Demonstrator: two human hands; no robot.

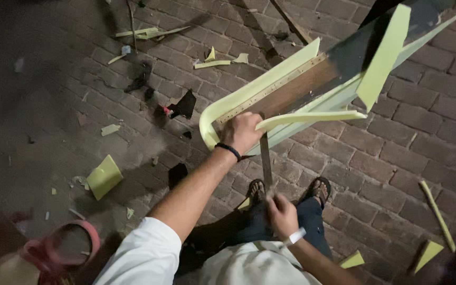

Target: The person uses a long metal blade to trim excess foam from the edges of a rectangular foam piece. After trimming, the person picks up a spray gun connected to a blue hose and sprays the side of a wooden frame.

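A wooden board point(296, 89) wrapped along its edges in pale yellow foam point(254, 89) rises tilted from the brick floor toward the upper right. My left hand point(241, 132) grips its near corner, over the foam. My right hand point(282, 214) holds the lower end of a long narrow blade or stick point(265, 158) that runs up to the board's near edge, where a loose foam strip point(312, 117) hangs outward. My sandalled feet point(288, 190) stand just below the board.
Foam scraps lie scattered on the brick floor point(397, 153): a yellow square point(104, 177) at left, strips point(212, 62) farther off, pieces point(428, 253) at lower right. Dark fabric bits point(183, 105) lie near the board. A pink round object point(62, 250) sits at lower left.
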